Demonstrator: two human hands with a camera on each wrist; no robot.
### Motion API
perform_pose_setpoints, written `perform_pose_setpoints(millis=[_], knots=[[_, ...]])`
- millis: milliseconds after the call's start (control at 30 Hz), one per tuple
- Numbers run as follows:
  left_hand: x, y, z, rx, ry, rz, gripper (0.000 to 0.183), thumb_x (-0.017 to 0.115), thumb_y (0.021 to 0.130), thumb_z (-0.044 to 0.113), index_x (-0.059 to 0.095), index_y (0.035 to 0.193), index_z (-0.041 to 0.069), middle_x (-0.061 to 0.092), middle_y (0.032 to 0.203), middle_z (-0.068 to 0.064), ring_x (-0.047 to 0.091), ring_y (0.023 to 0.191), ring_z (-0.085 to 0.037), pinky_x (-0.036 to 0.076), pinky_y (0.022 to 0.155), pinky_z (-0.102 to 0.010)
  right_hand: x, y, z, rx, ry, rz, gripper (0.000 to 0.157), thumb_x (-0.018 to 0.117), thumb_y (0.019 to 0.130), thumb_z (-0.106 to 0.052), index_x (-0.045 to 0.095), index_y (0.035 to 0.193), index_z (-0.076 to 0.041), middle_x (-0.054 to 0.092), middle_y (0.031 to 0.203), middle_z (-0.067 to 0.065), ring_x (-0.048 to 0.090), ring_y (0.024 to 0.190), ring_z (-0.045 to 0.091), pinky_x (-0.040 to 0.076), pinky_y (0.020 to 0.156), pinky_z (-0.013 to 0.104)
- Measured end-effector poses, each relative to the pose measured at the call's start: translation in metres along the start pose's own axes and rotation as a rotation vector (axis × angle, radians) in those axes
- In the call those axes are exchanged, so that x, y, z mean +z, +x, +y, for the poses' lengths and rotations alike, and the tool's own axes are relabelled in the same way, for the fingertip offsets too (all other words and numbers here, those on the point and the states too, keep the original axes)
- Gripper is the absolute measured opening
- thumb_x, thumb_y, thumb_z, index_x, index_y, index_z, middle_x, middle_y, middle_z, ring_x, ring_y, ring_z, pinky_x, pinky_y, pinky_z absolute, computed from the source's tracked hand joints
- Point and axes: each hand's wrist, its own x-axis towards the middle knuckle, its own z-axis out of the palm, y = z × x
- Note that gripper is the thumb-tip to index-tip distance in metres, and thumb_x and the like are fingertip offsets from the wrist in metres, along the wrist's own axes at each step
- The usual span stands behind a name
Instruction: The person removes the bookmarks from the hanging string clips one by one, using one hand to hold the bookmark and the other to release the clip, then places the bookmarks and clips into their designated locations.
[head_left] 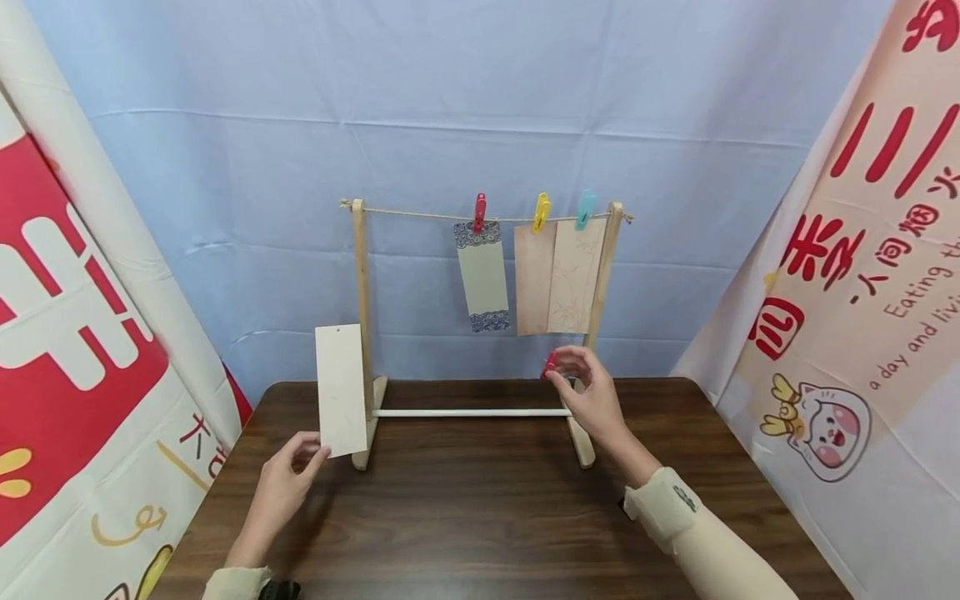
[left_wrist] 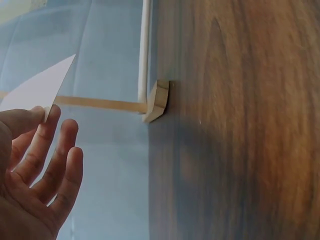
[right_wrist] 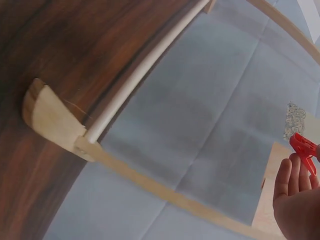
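Observation:
My left hand [head_left: 288, 475] pinches a cream paper card [head_left: 341, 392] by its lower left corner, in front of the rack's left post. The card stands upright, with a small hole near its top edge. In the left wrist view, thumb and forefinger grip the card [left_wrist: 40, 87] while the other fingers stay spread. Near the right post, my right hand [head_left: 592, 392] holds a red clothespin [head_left: 550, 364] between thumb and fingers. The right wrist view shows the red clothespin [right_wrist: 304, 149] at the fingertips. A blue-patterned card [head_left: 483, 279] hangs from the string under another red clothespin [head_left: 480, 212].
A wooden rack with a string [head_left: 420, 214] stands at the table's back. Yellow [head_left: 541, 212] and teal [head_left: 586, 210] clothespins hold a pinkish card [head_left: 534, 283] and a cream card [head_left: 577, 279] by the right post. A white rod [head_left: 472, 413] joins the rack's feet on the brown table [head_left: 480, 508].

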Motion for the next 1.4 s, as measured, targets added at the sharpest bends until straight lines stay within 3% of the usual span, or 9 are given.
perform_pose_setpoints(millis=[267, 600, 867, 1100, 1400], knots=[[-0.006, -0.005, -0.007, -0.016, 0.007, -0.005, 0.016, 0.076, 0.102, 0.013, 0.073, 0.117, 0.007, 0.080, 0.099, -0.004, 0.068, 0.086, -0.002, 0.056, 0.077, -0.021, -0.012, -0.015, 0.005, 0.030, -0.059, 0.006, 0.042, 0.077, 0.091, 0.014, 0.062, 0.130, 0.008, 0.072, 0.111, 0.026, 0.070, 0.096, 0.017, 0.055, 0.085, 0.018], [-0.013, -0.010, -0.013, -0.041, 0.051, -0.018, 0.017, 0.076, 0.103, 0.015, 0.073, 0.118, 0.007, 0.080, 0.101, -0.004, 0.069, 0.090, -0.006, 0.057, 0.079, -0.024, -0.021, -0.031, 0.017, 0.027, -0.023, 0.024, 0.042, 0.078, 0.091, 0.015, 0.061, 0.129, 0.010, 0.071, 0.113, 0.029, 0.069, 0.095, 0.015, 0.055, 0.085, 0.017], [-0.013, -0.015, -0.016, -0.056, 0.055, -0.016, 0.015, 0.076, 0.102, 0.015, 0.074, 0.116, 0.008, 0.080, 0.098, -0.002, 0.067, 0.085, -0.001, 0.055, 0.077, -0.022, -0.025, -0.045, 0.026, 0.049, -0.022, 0.040, 0.040, 0.076, 0.090, 0.018, 0.062, 0.126, 0.013, 0.070, 0.109, 0.030, 0.069, 0.093, 0.014, 0.055, 0.082, 0.016], [-0.014, -0.016, -0.019, -0.071, 0.069, -0.021, 0.016, 0.076, 0.103, 0.015, 0.073, 0.116, 0.007, 0.080, 0.096, -0.001, 0.068, 0.084, -0.002, 0.055, 0.078, -0.024, -0.030, -0.054, 0.029, 0.045, -0.088, 0.042, 0.042, 0.074, 0.084, 0.027, 0.059, 0.123, 0.020, 0.068, 0.105, 0.035, 0.069, 0.090, 0.023, 0.055, 0.080, 0.017], [-0.019, -0.015, -0.026, -0.114, 0.100, -0.078, 0.019, 0.074, 0.105, 0.018, 0.073, 0.120, 0.007, 0.080, 0.098, -0.001, 0.071, 0.087, -0.007, 0.055, 0.081, -0.028, -0.040, -0.066, 0.036, 0.108, -0.081, 0.044, 0.040, 0.077, 0.091, 0.015, 0.062, 0.128, 0.012, 0.071, 0.110, 0.028, 0.068, 0.094, 0.012, 0.054, 0.081, 0.013]])
